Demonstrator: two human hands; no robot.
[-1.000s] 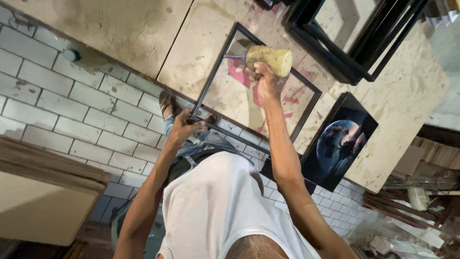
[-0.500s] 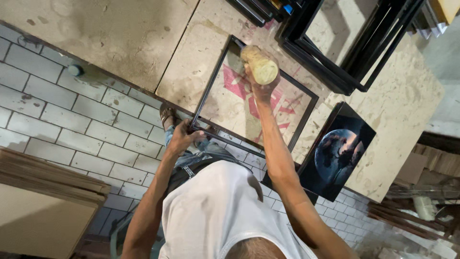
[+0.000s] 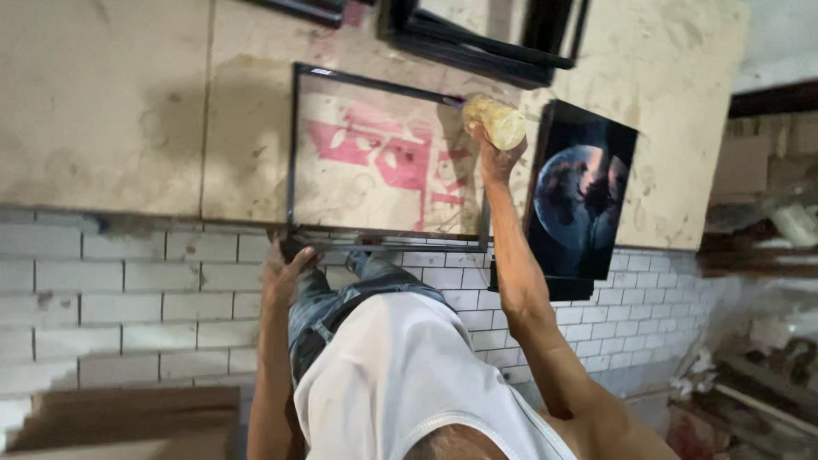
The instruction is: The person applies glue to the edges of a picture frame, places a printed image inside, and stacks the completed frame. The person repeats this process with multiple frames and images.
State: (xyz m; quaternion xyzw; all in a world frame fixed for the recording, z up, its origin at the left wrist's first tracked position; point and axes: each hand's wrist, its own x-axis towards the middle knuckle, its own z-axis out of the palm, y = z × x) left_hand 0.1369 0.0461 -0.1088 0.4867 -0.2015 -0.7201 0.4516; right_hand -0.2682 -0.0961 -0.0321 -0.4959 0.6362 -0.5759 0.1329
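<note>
A person's right hand (image 3: 498,158) is pressing a clenched yellow sponge (image 3: 496,121) to the framed glass's (image 3: 383,162) far right corner while left-hand fingers (image 3: 285,268) are gripping its near edge on the table (image 3: 102,102).

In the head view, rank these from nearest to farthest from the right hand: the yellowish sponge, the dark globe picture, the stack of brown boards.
1. yellowish sponge: held in the right hand, over the glass frame's upper right corner.
2. dark globe picture: just to the right of that hand, leaning on the slab.
3. stack of brown boards: far off at the lower left.
</note>
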